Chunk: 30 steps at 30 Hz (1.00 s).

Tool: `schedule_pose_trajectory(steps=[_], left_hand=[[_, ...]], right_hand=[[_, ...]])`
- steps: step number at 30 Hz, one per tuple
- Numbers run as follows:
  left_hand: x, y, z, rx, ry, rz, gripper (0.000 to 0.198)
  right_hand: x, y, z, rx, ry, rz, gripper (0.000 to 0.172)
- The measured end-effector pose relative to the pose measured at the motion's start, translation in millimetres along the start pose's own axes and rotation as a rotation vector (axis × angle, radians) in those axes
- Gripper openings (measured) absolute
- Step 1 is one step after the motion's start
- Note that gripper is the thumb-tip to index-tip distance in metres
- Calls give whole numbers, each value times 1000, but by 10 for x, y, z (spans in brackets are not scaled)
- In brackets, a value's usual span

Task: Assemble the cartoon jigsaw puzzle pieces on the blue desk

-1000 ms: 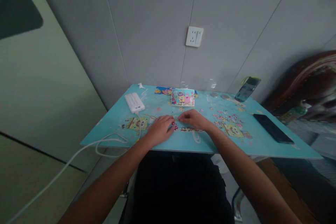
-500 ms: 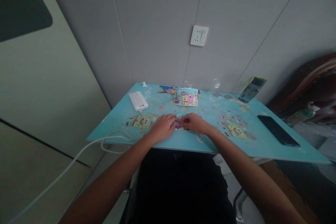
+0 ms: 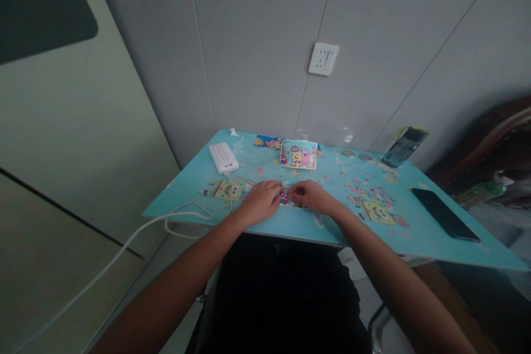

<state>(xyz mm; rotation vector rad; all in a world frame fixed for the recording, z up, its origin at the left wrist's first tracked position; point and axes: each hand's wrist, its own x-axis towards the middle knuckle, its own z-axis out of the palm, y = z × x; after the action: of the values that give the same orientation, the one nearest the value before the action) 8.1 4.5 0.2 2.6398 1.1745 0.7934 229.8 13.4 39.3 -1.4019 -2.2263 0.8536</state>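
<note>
Between my hands, near the table's front edge, lies a small, colourful jigsaw puzzle (image 3: 284, 199), partly covered by my fingers. My left hand (image 3: 262, 202) rests flat at its left side, fingers stretched out and tips touching its edge. Over the puzzle's right part, my right hand (image 3: 312, 196) has its fingers curled into a pinch; whatever is in them is too small to make out. Loose puzzle pieces (image 3: 369, 191) are scattered to the right, over the printed tabletop. A cartoon picture card (image 3: 298, 155) is propped up behind the puzzle.
On the light-blue table (image 3: 257, 227), a white power bank (image 3: 224, 158) sits at the left, its white cable (image 3: 182, 215) hanging off the front edge. At the right are a black phone (image 3: 444, 214) and a tilted bottle (image 3: 404, 147). Behind rises a grey wall (image 3: 257, 55).
My view has turned slightly left, so the table and items appear shifted right. Both hands stay at the puzzle, with hardly any visible movement of the fingers.
</note>
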Motion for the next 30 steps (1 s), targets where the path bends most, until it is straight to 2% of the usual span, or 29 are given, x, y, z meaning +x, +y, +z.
schedule_pose_trajectory(steps=[5,13,19,24,30], left_hand=[[0,4,-1,3,15,15,29],[1,15,-14,-8,7,1,28],[-4,9,-15,5,3,7,28],[-4,3,-8,19,2,5,27],[-5,4,-6,26,4,-3,27]], right_hand=[[8,0,12,-23,3,-6,24],[38,34,47,6,10,23,18],[28,-26,42,-31,22,52,18],[15,-21,16,-62,48,58,23],[-12,7,1,25,-30,-16,37]])
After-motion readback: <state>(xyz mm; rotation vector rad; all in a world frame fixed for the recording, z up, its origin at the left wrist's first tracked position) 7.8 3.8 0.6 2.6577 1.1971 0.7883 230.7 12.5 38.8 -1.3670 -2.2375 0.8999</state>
